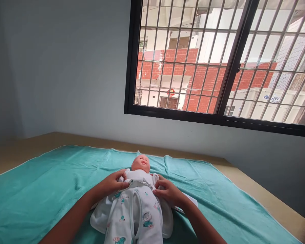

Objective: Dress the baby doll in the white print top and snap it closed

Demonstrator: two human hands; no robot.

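A baby doll (140, 163) lies on its back on a teal towel (40, 189), head pointing away from me. It wears a white printed garment (136, 210) with small cartoon animals. My left hand (113, 183) pinches the garment's edge at the doll's chest, fingers curled on the fabric. My right hand (167, 192) rests on the garment at the doll's other side, fingers bent and pressing the cloth near its arm. Both forearms reach in from the bottom of the view.
The towel covers a wooden surface (256, 189) whose bare edge shows at the back and right. A grey wall (66, 74) rises behind. A barred black-framed window (218, 61) looks out on brick buildings.
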